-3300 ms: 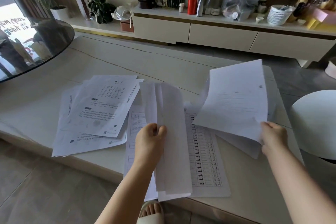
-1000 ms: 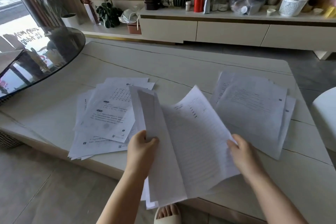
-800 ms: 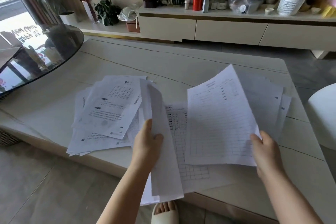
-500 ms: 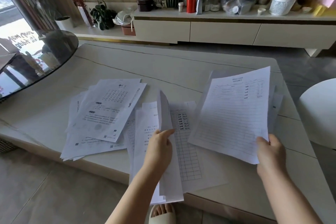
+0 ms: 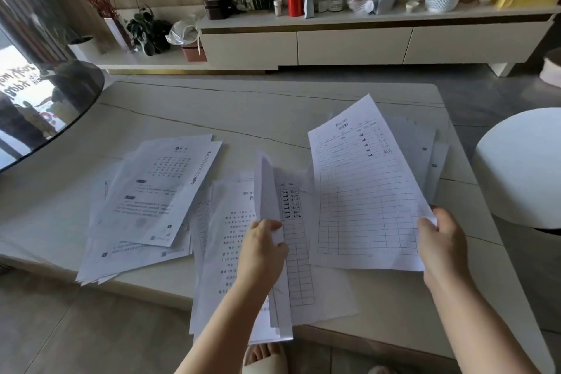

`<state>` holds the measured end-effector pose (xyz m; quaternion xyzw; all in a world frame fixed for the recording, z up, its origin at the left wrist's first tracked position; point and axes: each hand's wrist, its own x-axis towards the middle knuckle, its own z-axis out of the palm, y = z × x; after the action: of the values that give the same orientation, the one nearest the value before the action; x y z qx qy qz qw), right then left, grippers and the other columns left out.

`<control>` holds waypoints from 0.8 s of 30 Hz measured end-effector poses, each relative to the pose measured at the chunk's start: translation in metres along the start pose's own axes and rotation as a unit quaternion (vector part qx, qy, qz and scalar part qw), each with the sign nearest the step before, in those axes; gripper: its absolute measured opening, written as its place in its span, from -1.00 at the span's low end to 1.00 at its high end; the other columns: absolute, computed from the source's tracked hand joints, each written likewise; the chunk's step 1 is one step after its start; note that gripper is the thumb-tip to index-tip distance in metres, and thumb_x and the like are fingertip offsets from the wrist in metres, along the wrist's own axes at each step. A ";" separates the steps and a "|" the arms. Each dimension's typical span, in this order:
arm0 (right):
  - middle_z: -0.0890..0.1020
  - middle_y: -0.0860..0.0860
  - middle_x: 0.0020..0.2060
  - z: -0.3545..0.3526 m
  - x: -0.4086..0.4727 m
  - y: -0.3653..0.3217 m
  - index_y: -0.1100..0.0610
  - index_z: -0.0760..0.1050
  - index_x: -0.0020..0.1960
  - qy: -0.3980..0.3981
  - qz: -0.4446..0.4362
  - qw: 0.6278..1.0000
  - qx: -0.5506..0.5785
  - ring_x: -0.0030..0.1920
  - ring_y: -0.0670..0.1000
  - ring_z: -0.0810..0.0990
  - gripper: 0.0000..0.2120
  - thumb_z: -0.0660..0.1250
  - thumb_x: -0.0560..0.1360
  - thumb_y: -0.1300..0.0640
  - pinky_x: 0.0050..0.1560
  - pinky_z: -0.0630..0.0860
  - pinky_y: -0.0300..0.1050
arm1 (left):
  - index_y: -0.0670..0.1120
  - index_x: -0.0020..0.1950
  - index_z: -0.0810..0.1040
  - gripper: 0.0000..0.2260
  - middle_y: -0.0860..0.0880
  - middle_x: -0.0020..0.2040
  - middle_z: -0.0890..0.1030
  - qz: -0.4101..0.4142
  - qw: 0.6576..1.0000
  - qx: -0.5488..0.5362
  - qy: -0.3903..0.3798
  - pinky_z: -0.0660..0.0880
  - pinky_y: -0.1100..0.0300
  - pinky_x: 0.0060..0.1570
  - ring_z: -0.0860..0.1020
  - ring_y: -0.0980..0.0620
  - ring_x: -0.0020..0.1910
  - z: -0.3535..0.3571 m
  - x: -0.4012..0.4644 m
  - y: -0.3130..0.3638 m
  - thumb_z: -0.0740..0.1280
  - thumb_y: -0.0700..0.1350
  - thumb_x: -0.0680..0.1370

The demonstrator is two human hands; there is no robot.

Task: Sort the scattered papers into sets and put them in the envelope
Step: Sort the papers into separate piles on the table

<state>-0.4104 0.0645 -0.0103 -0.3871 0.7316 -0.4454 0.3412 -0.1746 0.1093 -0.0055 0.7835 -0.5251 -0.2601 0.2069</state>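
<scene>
Papers overhang the table's [image 5: 273,106] near edge, where my left hand [image 5: 261,252] pinches a loose sheaf [image 5: 268,191]; my right hand [image 5: 441,243] grips one ruled sheet [image 5: 364,191]. Farther left, the slanted pile [image 5: 145,200] could slide off if nudged.

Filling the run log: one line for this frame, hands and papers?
phase: sorting | left hand: grips fanned white paper sheaf | right hand: pinches ruled white form sheet, lifted | marble-look table: two paper piles | envelope: unseen

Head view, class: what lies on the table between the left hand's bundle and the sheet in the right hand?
A gridded form lies flat on the table between the left hand and right hand, seen in the head view.
</scene>
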 end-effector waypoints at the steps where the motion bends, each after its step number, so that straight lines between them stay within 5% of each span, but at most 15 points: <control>1: 0.57 0.10 -0.11 -0.001 0.000 0.000 0.12 0.48 0.03 0.002 0.008 1.000 0.011 -0.15 0.15 0.50 -0.78 0.10 0.52 0.29 -0.16 0.41 -0.07 | -0.10 0.38 0.39 -0.57 -0.04 0.33 0.39 -0.002 1.000 0.003 -0.006 0.24 0.39 0.06 0.42 0.03 0.25 0.002 -0.002 0.002 0.36 -0.13 0.53; 5: 0.57 0.09 -0.10 -0.006 0.001 -0.001 0.16 0.48 0.03 0.020 0.036 0.998 0.047 -0.16 0.12 0.49 -0.78 0.09 0.52 0.30 -0.14 0.41 -0.09 | -0.15 0.39 0.27 -0.40 -0.08 0.31 0.27 -0.025 0.998 0.047 -0.026 0.36 0.20 0.23 0.41 -0.05 0.25 0.019 -0.015 0.017 0.44 0.02 0.46; 11: 0.57 0.08 -0.05 -0.015 0.001 -0.001 0.20 0.50 0.12 0.044 0.051 0.995 0.071 -0.10 0.10 0.50 -0.72 0.09 0.52 0.33 -0.10 0.38 -0.11 | -0.16 0.37 0.19 -0.27 -0.08 0.24 0.21 -0.032 0.996 0.087 -0.021 0.22 0.22 0.37 0.28 -0.06 0.33 0.036 -0.020 0.021 0.48 0.07 0.38; 24: 0.58 0.06 -0.06 -0.018 0.001 0.000 0.16 0.50 0.13 0.001 0.049 0.997 0.058 -0.10 0.12 0.53 -0.74 0.12 0.53 0.31 -0.09 0.43 -0.09 | -0.18 0.33 0.25 -0.48 -0.12 0.29 0.21 -0.015 0.995 0.093 -0.020 0.38 0.25 0.16 0.40 -0.08 0.24 0.031 -0.013 0.018 0.42 -0.14 0.47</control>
<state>-0.4257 0.0708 -0.0043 -0.3300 0.7233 -0.4702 0.3832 -0.2114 0.1131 -0.0166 0.8018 -0.5391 -0.2288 0.1188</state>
